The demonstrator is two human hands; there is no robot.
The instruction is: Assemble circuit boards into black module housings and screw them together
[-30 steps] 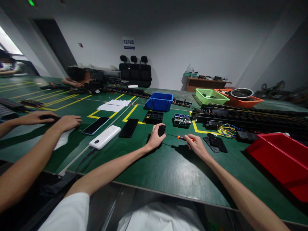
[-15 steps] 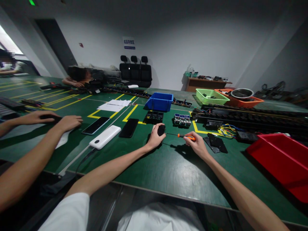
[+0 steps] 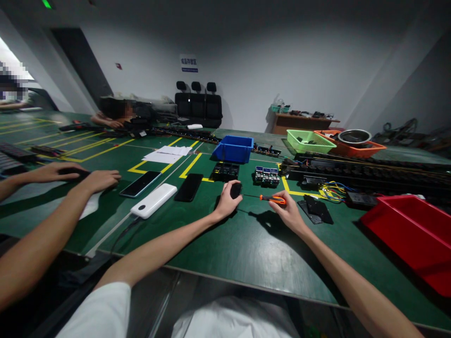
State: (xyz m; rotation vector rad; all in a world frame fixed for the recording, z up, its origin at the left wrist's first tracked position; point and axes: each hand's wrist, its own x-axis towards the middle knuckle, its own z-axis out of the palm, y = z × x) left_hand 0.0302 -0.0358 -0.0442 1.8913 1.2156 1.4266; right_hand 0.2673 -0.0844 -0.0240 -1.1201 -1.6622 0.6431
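In the middle of the head view, my left hand (image 3: 228, 201) is closed around a small black box-like part (image 3: 236, 189), keeping it at the table surface. My right hand (image 3: 286, 209) grips a screwdriver (image 3: 273, 199) with an orange and black handle. Its thin shaft points left, with the tip at or very near the black part's right side; contact is too small to make out. Just beyond my hands lie a group of black modules (image 3: 226, 171) and a group of small modules with blue tops (image 3: 267, 176). Flat black plates (image 3: 317, 210) rest right of my right hand.
A blue bin (image 3: 233, 149) stands behind the modules, and a red bin (image 3: 408, 234) at the right. Phones (image 3: 189, 187) and a white power bank (image 3: 154, 201) lie to the left. A co-worker's hands (image 3: 100, 180) are at far left. Long black assemblies (image 3: 369, 173) with wires stretch across the right.
Almost nothing differs. Both my hands keep their places, with the screwdriver still pointing at the black part.
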